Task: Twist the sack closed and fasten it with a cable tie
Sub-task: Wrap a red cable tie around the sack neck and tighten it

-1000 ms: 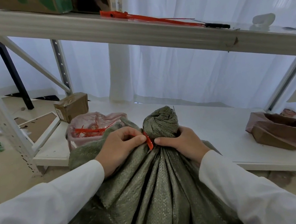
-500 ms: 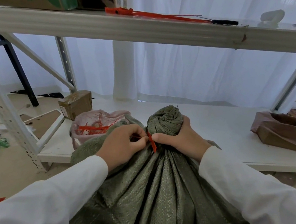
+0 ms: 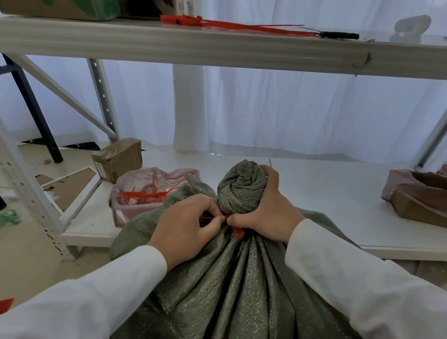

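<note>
Both hands have drawn closer at the neck of the sack [image 3: 237, 299], which stands against the low shelf [image 3: 340, 209]. Right hand [image 3: 264, 215] wraps the twisted top, its grip clamped on the gathered cloth; left hand [image 3: 187, 227] pinches the red cable tie [image 3: 237, 231] just beside it. Judging by this, the tail wants feeding through the head, so keep the twist tight while pulling snug.
</note>
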### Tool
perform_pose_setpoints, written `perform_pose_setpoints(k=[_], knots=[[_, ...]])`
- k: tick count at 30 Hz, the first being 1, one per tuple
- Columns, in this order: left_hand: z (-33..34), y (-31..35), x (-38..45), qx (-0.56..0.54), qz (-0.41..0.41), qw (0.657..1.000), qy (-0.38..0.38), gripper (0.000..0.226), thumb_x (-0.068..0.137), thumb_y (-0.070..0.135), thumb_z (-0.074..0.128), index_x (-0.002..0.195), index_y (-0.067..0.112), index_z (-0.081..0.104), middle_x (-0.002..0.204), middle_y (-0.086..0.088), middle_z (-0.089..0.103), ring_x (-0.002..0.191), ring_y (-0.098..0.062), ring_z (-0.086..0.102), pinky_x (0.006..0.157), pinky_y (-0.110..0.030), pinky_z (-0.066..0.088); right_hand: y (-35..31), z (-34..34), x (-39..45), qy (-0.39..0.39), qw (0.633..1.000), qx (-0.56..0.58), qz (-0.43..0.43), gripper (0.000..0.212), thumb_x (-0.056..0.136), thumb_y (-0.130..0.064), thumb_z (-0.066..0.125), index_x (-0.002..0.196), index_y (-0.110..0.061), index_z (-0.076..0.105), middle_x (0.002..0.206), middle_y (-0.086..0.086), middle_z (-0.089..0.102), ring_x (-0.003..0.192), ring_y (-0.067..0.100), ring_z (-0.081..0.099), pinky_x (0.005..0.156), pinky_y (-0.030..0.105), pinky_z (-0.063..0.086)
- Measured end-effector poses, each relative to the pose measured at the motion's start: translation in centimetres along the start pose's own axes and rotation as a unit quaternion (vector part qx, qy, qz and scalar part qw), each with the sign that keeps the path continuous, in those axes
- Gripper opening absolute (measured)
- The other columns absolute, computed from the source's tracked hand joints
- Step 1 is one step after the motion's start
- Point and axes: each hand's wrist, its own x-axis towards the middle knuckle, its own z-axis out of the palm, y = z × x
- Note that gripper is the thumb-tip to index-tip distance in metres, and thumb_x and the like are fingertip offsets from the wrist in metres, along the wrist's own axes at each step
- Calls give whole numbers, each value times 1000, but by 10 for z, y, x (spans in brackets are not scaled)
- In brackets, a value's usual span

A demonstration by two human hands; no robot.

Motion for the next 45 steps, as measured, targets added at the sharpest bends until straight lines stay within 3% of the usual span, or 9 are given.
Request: perform_pose_setpoints(k=[9, 17, 28, 32, 34, 37, 40, 42, 45], knots=[[1, 0, 4, 19, 22, 1000, -6, 27, 67, 54, 38, 75, 31, 49, 77, 17, 52, 73, -9, 51, 64, -27, 44, 1, -8, -2, -50, 999, 4, 11, 99, 65, -36, 81, 135, -25, 11, 114, -7, 48, 106, 11, 52, 94, 27, 39], [-2, 2, 16, -97, 3, 986, -138, 14, 80, 24, 67, 70, 30, 59, 83, 11, 61, 77, -1, 54, 77, -19, 42, -22, -38, 15, 63, 997, 47, -2, 45, 90, -55, 37, 95, -19, 64, 99, -5, 65, 103, 19, 57, 92, 34, 41], [-12, -6, 8, 131, -5, 962, -238, 18, 86, 37, 51, 75, 23, 48, 85, 4, 51, 83, -21, 55, 81, -40, 49, -21, 30, 9, 53, 921, -376, -88, 34, 96, -28, 29, 108, -10, 55, 113, 9, 54, 107, 28, 49, 75, 31, 33], [-13, -11, 11, 49, -24, 968, -246, 19, 86, 35, 57, 78, 17, 56, 91, -1, 59, 90, -21, 57, 88, -42, 46, -17, 19, 11, 13, 968, -235, -91, 38, 95, -40, 30, 91, -15, 58, 100, 6, 57, 101, 27, 51, 84, 35, 39], [-14, -10, 13, -3, -29, 969, -244, 16, 86, 30, 61, 79, 16, 60, 89, -1, 59, 90, -20, 57, 90, -40, 46, -27, 2, 13, -49, 999, 1, -10, 41, 98, -38, 27, 86, -17, 60, 105, 5, 59, 106, 24, 53, 91, 32, 37], [-15, -8, 15, -38, -33, 968, -246, 12, 86, 25, 63, 80, 14, 62, 88, -2, 58, 85, -16, 54, 87, -33, 44, -31, -25, 21, -51, 962, 262, 62, 38, 99, -36, 29, 117, -17, 57, 121, 10, 62, 111, 17, 55, 101, 29, 36], [-13, -10, 14, -40, -36, 968, -246, 11, 85, 25, 64, 79, 16, 61, 89, -2, 59, 86, -16, 54, 86, -31, 43, -23, -17, 27, -24, 998, 63, 5, 36, 97, -30, 37, 127, -15, 52, 123, 9, 62, 88, -3, 59, 91, 9, 35], [-13, -14, 13, -27, -37, 965, -257, 11, 85, 25, 64, 76, 21, 59, 86, 4, 58, 87, -14, 55, 88, -31, 43, -10, 6, 27, -45, 992, -111, -28, 37, 85, -47, 34, 99, -33, 65, 115, 0, 66, 98, 10, 59, 102, 27, 37], [-15, -17, 10, -19, -38, 966, -257, 14, 86, 26, 63, 74, 24, 56, 82, 9, 55, 85, -12, 55, 87, -29, 43, -8, 18, 25, -15, 975, -218, -32, 34, 86, -41, 28, 62, -27, 48, 79, 0, 60, 85, 29, 55, 83, 42, 45]])
